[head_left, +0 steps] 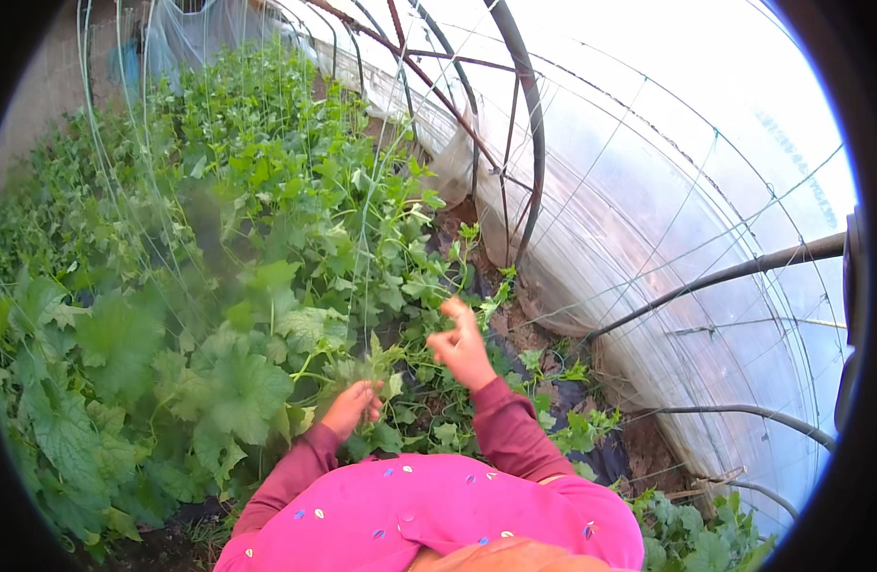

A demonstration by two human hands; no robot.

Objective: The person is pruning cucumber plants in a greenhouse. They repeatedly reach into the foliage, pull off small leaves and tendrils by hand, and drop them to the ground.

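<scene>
Leafy green vines point(295, 179) with lobed leaves fill the ground before me. My left hand point(353, 409) is low at the centre, its fingers closed around a thin vine stem with a leafy tip point(381, 357). Pale strings point(368, 264) hang from above and run down to the vines by this hand. My right hand point(466, 349) is raised to the right of it, over the foliage, with the index finger and thumb apart. Nothing shows between those fingers. Both forearms are in dark red sleeves.
Translucent plastic sheeting point(567, 286) and curved metal hoops point(535, 136) form the greenhouse wall at the right. Dark ground film point(603, 457) and bare soil point(642, 443) run along its foot. More strings point(95, 136) hang at the left. Large leaves point(238, 397) stand close at my left.
</scene>
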